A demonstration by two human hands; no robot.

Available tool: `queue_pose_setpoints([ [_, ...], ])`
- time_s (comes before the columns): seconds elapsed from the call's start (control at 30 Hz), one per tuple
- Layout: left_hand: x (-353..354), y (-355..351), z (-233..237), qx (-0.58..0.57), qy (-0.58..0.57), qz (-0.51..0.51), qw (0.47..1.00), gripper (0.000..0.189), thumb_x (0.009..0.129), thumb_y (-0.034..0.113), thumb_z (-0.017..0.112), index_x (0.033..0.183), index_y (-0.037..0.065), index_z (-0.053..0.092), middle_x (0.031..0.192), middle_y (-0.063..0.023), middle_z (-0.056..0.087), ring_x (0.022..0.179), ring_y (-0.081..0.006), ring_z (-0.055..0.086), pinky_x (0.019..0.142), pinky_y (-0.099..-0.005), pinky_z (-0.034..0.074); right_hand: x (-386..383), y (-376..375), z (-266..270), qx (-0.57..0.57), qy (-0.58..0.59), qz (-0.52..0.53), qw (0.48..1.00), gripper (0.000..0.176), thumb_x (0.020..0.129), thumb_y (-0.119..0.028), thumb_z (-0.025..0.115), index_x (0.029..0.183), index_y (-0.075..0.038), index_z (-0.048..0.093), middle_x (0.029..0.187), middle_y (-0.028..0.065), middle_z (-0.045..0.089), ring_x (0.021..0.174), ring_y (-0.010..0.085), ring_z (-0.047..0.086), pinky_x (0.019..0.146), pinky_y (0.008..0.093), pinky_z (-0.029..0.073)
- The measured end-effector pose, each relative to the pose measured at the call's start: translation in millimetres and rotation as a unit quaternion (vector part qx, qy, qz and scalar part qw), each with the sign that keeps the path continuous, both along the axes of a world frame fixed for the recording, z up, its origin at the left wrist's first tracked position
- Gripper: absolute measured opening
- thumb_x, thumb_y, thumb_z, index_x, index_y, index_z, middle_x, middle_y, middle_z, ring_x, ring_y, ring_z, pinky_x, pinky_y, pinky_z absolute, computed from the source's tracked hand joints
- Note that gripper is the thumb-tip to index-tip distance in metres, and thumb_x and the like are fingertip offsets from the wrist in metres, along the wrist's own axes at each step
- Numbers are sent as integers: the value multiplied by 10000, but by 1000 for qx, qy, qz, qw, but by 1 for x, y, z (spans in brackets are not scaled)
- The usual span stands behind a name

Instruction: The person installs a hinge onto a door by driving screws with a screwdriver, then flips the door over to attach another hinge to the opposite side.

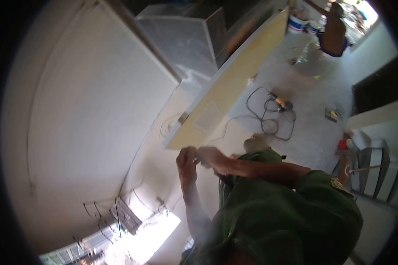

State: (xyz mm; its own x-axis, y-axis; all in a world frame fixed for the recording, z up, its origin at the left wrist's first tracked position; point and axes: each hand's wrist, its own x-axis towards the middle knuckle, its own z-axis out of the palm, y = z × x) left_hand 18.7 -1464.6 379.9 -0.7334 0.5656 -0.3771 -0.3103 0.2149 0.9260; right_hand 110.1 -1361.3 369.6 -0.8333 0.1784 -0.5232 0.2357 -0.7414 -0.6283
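My left hand point(186, 160) and my right hand point(208, 157) meet in front of my green shirt point(278, 216). Fingers on both are bent and pressed together, nearly touching across the gap. What they pinch is too small and blurred to make out. Just beyond my hands is the near end of a long yellow panel point(227, 95) with a pale edge and a whitish rectangular patch. On the floor past my foot lies a corded power tool point(281, 101), its dark cable point(263, 121) looped around it.
A person point(334, 33) crouches at the far end near white-and-blue buckets point(297, 24). A grey boxy unit point(181, 39) stands behind the panel. Right of me are pale slats point(373, 172) and a red roll point(343, 144). Bent metalwork point(126, 214) shows by the bright opening at lower left.
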Motion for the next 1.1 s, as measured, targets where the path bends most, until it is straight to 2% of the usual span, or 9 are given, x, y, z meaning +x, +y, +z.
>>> queue_pose_setpoints([
  [0.07,-2,-1,4,-21,25,-9,999,202,927,183,587,993,-7,608,900,-70,599,829,-161,590,718,-326,534,-5,-4,-25,-2,-1,-7,1000,154,953,-168,506,933,-49,601,812,35,597,613,87,466,517,242,368],
  [0.1,1,2,4,-7,26,-7,1000,225,970,192,527,919,-22,578,810,-82,586,718,-151,591,632,-306,531,-4,-1,-11,14,-7,16,1000,142,946,-148,502,927,-44,597,808,42,600,609,87,460,518,251,363],
  [0.17,-2,1,0,13,6,4,1000,215,969,195,533,933,-13,571,845,-69,594,749,-144,589,665,-305,529,-2,1,7,-12,-12,23,1000,256,1003,-267,517,869,-51,547,661,-13,454,540,80,389,506,255,336],
  [0.27,-7,-6,0,-2,-27,-9,1000,175,939,177,545,943,5,574,873,-46,595,807,-136,575,725,-305,516,0,-6,4,0,6,20,1000,296,1014,-315,508,886,-51,547,692,-24,454,561,72,385,516,249,333],
  [0.37,-2,-14,-5,16,-40,1,999,167,925,172,544,951,10,578,873,-46,593,804,-142,573,730,-321,509,0,-5,8,-15,-13,25,999,164,966,-164,511,863,-48,564,672,0,456,568,85,392,525,254,327],
  [0.57,13,-14,-18,67,-1,76,995,225,982,196,514,942,-22,551,750,-98,606,598,-181,596,581,-311,526,1,-8,-4,2,-12,40,999,295,1000,-310,529,881,-41,555,675,-19,452,556,71,389,514,251,329],
  [0.67,13,-15,-17,56,-74,71,993,169,897,165,559,960,9,580,870,-54,594,799,-158,579,728,-331,505,1,-6,-4,-9,-12,47,999,301,997,-312,532,879,-36,556,674,-16,452,553,72,390,512,253,327],
  [0.97,14,-7,-13,49,-44,41,997,187,894,192,565,941,12,582,848,-39,596,764,-137,570,680,-300,481,6,-4,-8,-8,-3,17,1000,306,997,-312,534,894,-26,566,670,-10,454,549,75,391,508,253,324],
  [1.1,12,-9,-24,34,-32,34,998,216,882,223,555,940,16,581,850,-39,596,771,-138,574,688,-302,488,6,-3,0,-12,-21,16,1000,200,991,-186,506,863,-44,566,668,11,470,561,92,398,521,257,336],
])
